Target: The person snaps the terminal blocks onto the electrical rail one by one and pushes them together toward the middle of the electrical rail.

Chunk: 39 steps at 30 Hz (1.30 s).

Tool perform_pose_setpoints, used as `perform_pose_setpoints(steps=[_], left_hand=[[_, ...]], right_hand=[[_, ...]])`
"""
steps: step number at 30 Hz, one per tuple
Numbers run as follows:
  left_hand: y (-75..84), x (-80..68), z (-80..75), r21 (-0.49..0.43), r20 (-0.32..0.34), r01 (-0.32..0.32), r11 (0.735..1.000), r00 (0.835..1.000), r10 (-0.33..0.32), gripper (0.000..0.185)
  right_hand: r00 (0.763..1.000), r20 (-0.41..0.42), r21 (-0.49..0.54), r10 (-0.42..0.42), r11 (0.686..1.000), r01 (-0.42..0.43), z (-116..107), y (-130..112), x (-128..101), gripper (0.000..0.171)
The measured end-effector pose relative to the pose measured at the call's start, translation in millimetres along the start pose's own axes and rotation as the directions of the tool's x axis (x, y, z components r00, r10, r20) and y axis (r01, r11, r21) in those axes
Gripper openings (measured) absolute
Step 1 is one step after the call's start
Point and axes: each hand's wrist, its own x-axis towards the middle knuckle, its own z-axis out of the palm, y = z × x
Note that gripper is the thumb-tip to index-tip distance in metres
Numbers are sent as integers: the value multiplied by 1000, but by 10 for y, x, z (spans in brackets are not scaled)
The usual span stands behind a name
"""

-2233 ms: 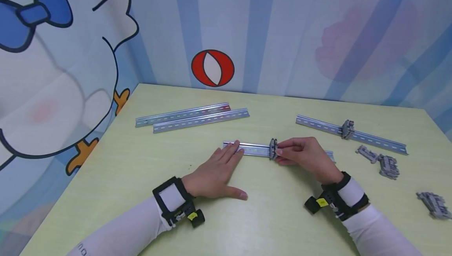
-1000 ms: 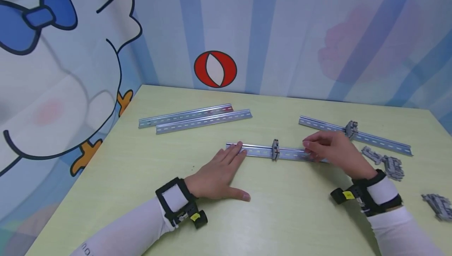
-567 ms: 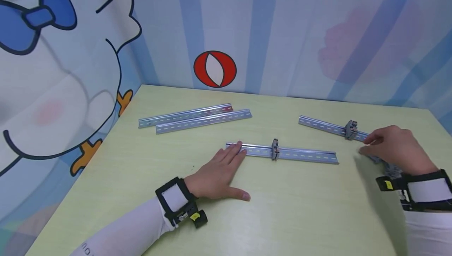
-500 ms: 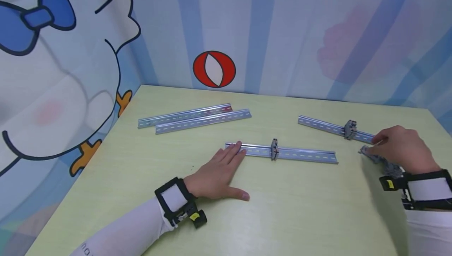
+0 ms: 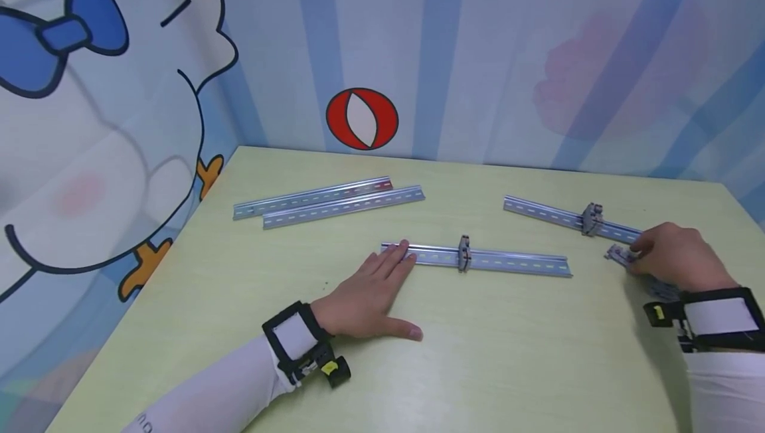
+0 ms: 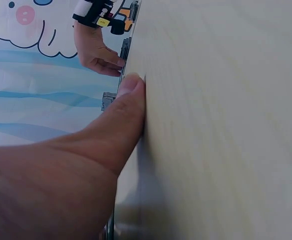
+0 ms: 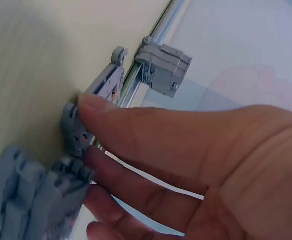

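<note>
My left hand [image 5: 364, 293] lies flat with straight fingers, its fingertips on the left end of a slotted metal DIN rail [image 5: 520, 263]. A grey terminal block [image 5: 464, 254] stands upright on that rail. Over at the right, my right hand [image 5: 684, 257] pinches a loose grey terminal block [image 7: 115, 82] lying on the table, thumb on the near side and fingers partly hidden behind. More loose terminal blocks [image 7: 21, 195] lie beside it, mostly covered by the hand in the head view.
Behind the right hand is another DIN rail [image 5: 540, 212] carrying grey terminal blocks [image 5: 592, 219]. Two bare rails, a rear one [image 5: 311, 198] and a front one [image 5: 343, 207], lie side by side at the back left. A printed wall [image 5: 466, 54] rises behind the table [image 5: 478, 353].
The right hand has let go of the block on the middle rail, moved right, and lowered onto a loose terminal block. My left hand stays in place on the rail.
</note>
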Motion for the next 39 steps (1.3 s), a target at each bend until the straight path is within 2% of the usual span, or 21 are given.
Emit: perform_pose_setpoints(steps=[4, 9, 16, 23, 25, 31, 39], left_hand=[[1, 4, -1, -1, 0, 1, 1000, 1000, -1, 115], [-1, 4, 6, 1, -4, -3, 1000, 1000, 3, 115], [-3, 1, 13, -1, -11, -9, 1000, 1000, 9, 116], [-7, 1, 11, -2, -11, -8, 1000, 1000, 8, 116], [-9, 2, 14, -4, -8, -8, 1000, 1000, 8, 116], [-9, 4, 18, 2, -6, -10, 1000, 1000, 10, 116], [-7, 3, 9, 7, -7, -12, 1000, 1000, 12, 116]], right_hand=[[999, -42, 6, -33, 999, 33, 17, -16, 15, 44], [997, -77, 32, -21, 999, 23, 31, -24, 12, 48], [993, -96, 36, -71, 997, 75, -8, -84, -13, 29], [994, -58, 39, -89, 995, 91, -19, -114, -14, 20], [994, -59, 42, -87, 995, 90, 2, -107, -2, 23], [998, -44, 79, -55, 995, 58, 36, -121, 15, 48], [995, -17, 83, -100, 991, 101, -8, -247, -50, 39]])
